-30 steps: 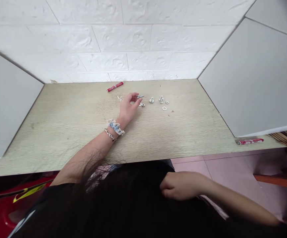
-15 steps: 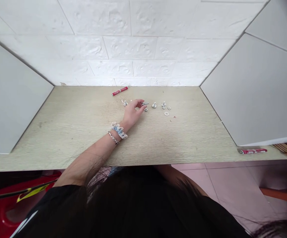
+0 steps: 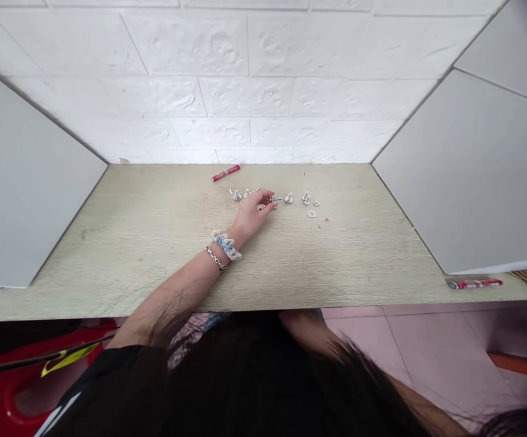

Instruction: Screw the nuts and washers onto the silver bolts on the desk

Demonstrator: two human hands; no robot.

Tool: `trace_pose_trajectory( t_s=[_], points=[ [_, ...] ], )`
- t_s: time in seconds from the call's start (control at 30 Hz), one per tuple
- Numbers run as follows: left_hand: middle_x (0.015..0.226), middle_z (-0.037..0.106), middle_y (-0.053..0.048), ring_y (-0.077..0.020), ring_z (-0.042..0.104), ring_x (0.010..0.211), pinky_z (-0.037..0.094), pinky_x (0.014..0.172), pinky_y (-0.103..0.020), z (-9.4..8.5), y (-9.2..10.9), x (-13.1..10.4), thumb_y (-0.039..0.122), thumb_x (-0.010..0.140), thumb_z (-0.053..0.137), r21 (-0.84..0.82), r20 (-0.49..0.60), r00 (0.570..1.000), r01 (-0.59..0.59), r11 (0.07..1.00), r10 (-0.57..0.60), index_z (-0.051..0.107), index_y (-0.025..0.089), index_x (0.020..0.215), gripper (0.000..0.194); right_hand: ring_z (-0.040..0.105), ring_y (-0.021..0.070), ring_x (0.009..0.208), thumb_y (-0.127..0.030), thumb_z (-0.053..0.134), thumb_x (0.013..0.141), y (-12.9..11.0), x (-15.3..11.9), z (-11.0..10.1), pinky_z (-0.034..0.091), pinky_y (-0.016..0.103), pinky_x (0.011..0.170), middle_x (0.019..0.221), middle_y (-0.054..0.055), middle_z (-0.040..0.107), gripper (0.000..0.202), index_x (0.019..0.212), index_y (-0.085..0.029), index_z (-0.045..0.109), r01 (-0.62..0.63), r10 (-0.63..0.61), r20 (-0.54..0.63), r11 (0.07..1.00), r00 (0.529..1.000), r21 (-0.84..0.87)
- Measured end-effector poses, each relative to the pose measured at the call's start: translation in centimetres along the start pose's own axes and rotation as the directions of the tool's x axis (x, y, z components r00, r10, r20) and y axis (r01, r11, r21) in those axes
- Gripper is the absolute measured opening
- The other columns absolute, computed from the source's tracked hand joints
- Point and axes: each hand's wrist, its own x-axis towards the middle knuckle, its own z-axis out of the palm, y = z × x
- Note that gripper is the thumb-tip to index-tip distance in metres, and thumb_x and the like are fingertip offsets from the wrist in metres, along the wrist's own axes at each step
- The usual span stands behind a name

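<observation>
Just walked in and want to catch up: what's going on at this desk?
A person reaches the left hand across a wooden desk and pinches a small metal bolt among scattered screws and a washer. A red marker lies by the wall. The right hand is out of sight below the desk edge.

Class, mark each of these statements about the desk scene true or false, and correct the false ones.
1. The left hand rests on the wooden desk among small metal bolts. True.
2. A scrunchie and a chain bracelet sit on the left wrist. True.
3. The right hand lies flat on the desk beside the washer. False: no right hand is on the desk; it is hidden below the desk edge.
4. The red pen near the wall is blue. False: it is red.
5. The bolts are piled in a bowl. False: they lie loose on the desk.
</observation>
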Motion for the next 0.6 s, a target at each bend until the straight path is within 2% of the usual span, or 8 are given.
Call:
trace_pose_trajectory(
  t_s=[0.03,0.1,0.17,0.23,0.33,0.4,0.5,0.6],
  points=[
    [0.099,0.071,-0.005,-0.0138,0.067,0.088,0.053,0.088,-0.03,0.0,0.0,0.0,0.014,0.082,0.068,-0.006,0.009,1.0,0.004,1.0,-0.004,0.067,0.016,0.103,0.021,0.067,0.0259,0.099,-0.028,0.062,0.086,-0.2,-1.5,-0.7,0.056,0.037,0.087,0.103,0.011,0.071,0.018,0.099,-0.018,0.071,-0.029,0.029,0.044,1.0,0.999,-0.001],
    [0.099,0.071,-0.005,-0.014,0.067,0.088,0.053,0.088,-0.03,0.0,-0.1,0.1,0.014,0.081,0.068,-0.02,0.017,1.0,0.016,1.0,-0.016,0.067,0.016,0.102,0.021,0.071,0.0239,0.084,-0.03,0.067,0.08,-0.3,-4.6,-3.2,0.058,0.031,0.075,0.093,0.009,0.074,0.02,0.095,-0.019,0.074,0.027,-0.035,0.1,0.996,0.994,0.081],
    [0.098,0.071,-0.005,-0.0144,0.066,0.088,0.053,0.088,-0.03,0.1,-0.2,0.2,0.016,0.081,0.069,-0.043,0.009,0.999,0.033,0.999,-0.033,0.067,0.016,0.101,0.02,0.07,0.0177,0.082,-0.032,0.052,0.09,-0.1,-6.6,-7.1,0.056,0.028,0.076,0.091,0.005,0.075,0.027,0.106,-0.022,0.072,0.211,-0.195,-0.11,0.964,0.975,0.164],
    [0.095,0.071,-0.004,-0.0146,0.066,0.086,0.053,0.087,-0.031,0.1,-0.3,0.2,0.019,0.081,0.069,-0.086,-0.009,0.998,0.06,0.994,-0.062,0.067,0.016,0.1,0.02,0.07,0.0184,0.086,-0.037,0.054,0.09,0.3,-6.3,-11.7,0.055,0.031,0.078,0.094,0.005,0.075,0.026,0.102,-0.023,0.072,0.159,-0.121,-0.301,0.982,0.946,0.103],
    [0.089,0.07,-0.004,-0.014,0.065,0.081,0.053,0.083,-0.03,0.0,-0.5,0.4,0.024,0.084,0.066,-0.2,-0.033,0.991,0.12,0.972,-0.129,0.066,0.015,0.102,0.02,0.067,0.0219,0.103,-0.033,0.058,0.088,1.5,-1.4,-17.4,0.052,0.037,0.092,0.11,0.008,0.072,0.022,0.099,-0.021,0.073,0.042,-0.025,-0.588,0.999,0.808,0.015],
    [0.087,0.07,-0.004,-0.0136,0.064,0.08,0.053,0.079,-0.029,-0.1,-0.5,0.6,0.026,0.085,0.064,-0.271,-0.044,0.984,0.154,0.95,-0.172,0.066,0.014,0.102,0.021,0.062,0.0255,0.115,-0.027,0.061,0.086,2.6,3.3,-19.4,0.045,0.045,0.103,0.121,0.011,0.068,0.019,0.098,-0.019,0.074,-0.042,-0.001,-0.695,0.998,0.719,-0.045],
    [0.084,0.068,-0.004,-0.0126,0.062,0.073,0.051,0.07,-0.026,-0.3,-0.5,0.8,0.026,0.085,0.064,-0.351,-0.046,0.97,0.209,0.913,-0.239,0.065,0.013,0.1,0.02,0.051,0.0312,0.13,-0.028,0.059,0.088,4.0,9.0,-19.9,0.03,0.063,0.111,0.138,0.011,0.058,0.021,0.102,-0.023,0.074,-0.168,0.042,-0.71,0.98,0.703,-0.108],
    [0.077,0.066,-0.001,-0.0107,0.059,0.066,0.048,0.066,-0.025,-0.5,-0.3,1.1,0.024,0.084,0.065,-0.427,-0.024,0.957,0.252,0.869,-0.289,0.066,0.013,0.097,0.018,0.041,0.0323,0.139,-0.031,0.055,0.092,4.6,11.4,-19.2,0.021,0.07,0.111,0.148,0.008,0.049,0.024,0.106,-0.026,0.073,-0.21,0.032,-0.704,0.963,0.71,-0.168]
  ],
)
